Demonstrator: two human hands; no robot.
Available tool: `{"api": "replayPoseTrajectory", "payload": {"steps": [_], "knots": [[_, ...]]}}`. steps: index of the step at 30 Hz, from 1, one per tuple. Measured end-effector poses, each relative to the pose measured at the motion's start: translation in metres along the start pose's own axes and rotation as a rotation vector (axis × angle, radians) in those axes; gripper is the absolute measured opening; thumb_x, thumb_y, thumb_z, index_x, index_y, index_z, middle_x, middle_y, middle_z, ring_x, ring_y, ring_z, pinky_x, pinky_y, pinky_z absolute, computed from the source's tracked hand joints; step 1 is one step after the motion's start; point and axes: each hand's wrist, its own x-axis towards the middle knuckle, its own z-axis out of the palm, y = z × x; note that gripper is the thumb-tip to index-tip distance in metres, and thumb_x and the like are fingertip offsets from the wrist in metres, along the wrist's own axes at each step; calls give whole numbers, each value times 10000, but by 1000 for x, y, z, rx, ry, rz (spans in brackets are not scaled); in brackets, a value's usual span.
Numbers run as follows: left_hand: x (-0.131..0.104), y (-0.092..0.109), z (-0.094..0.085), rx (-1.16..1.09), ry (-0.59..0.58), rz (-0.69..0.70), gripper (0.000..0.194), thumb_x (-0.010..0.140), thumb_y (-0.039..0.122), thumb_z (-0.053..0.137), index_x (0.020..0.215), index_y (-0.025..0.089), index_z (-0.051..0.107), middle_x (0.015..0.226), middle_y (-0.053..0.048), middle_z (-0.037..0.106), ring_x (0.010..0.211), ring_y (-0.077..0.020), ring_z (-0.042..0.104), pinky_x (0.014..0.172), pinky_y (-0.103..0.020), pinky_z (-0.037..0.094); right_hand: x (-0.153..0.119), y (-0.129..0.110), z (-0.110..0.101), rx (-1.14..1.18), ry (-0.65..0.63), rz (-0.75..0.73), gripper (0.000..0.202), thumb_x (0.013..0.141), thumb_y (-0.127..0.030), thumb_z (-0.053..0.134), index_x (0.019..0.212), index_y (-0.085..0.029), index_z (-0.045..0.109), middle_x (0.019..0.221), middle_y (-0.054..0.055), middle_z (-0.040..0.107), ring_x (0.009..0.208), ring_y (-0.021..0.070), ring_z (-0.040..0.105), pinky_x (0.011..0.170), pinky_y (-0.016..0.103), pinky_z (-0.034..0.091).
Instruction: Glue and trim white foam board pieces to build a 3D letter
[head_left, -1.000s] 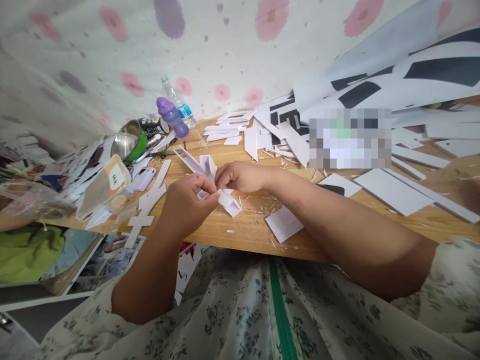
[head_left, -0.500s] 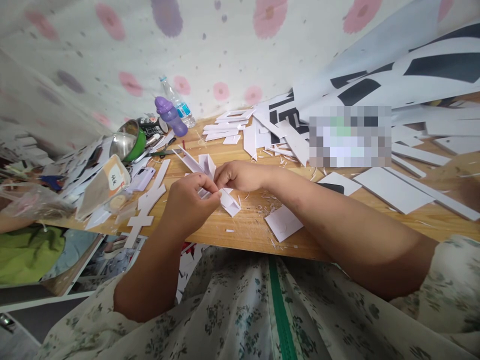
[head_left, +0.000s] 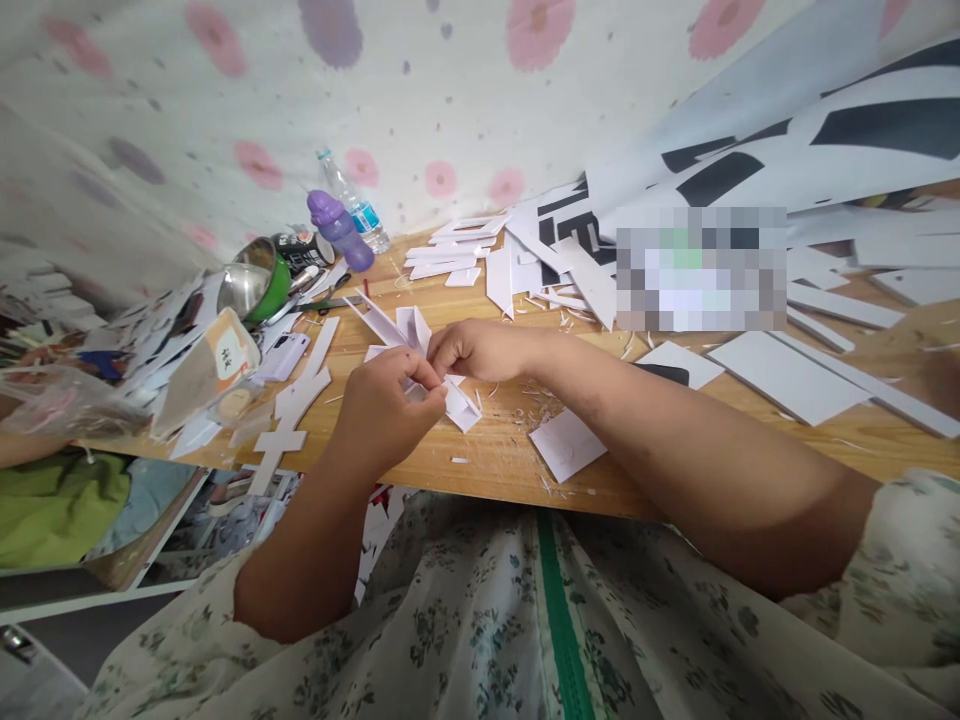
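A white folded piece with raised walls (head_left: 463, 405) lies on the wooden table (head_left: 480, 480) in front of me, partly hidden by my fingers. My left hand (head_left: 390, 405) is closed in a pinch at its left side, thumb and forefinger together. My right hand (head_left: 476, 350) is closed too, its fingertips bent down onto the white piece from above. Whether a small part is between the fingertips is hidden. White strips standing on edge (head_left: 382, 322) spread out behind both hands.
At the back left are a purple bottle (head_left: 341, 232), a clear water bottle (head_left: 364, 215) and a green bowl (head_left: 279, 285). A lilac phone (head_left: 283, 357) lies left. White cut boards (head_left: 787, 375) cover the right; a square piece (head_left: 568, 445) lies near the front edge.
My left hand has shifted slightly right, toward my right hand. My right hand has hardly moved.
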Motion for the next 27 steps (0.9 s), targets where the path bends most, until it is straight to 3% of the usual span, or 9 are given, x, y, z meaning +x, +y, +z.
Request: {"api": "replayPoseTrajectory", "payload": {"steps": [13,21,27], "knots": [[1,-2,9,20,-28,28,80,660,182,543,583,200,553,691,3,634,710,-176,583,740,-330,468,1,2,2,-58,39,27,215,707,-9,530,731,-151,690,822,5,685,750,115,558,697,232,435],[-2,-1,13,62,31,29,97,651,153,583,568,199,562,840,-28,600,884,-219,566,866,-408,432,0,0,0,-57,18,-13,287,711,23,496,778,-146,717,822,14,695,770,115,576,710,223,445],[-3,0,19,77,49,-2,134,636,126,593,542,212,555,860,-14,589,943,-227,540,910,-430,400,0,-1,-2,-57,-18,-16,338,632,55,477,779,-130,717,832,14,688,752,115,573,695,221,433]]}}
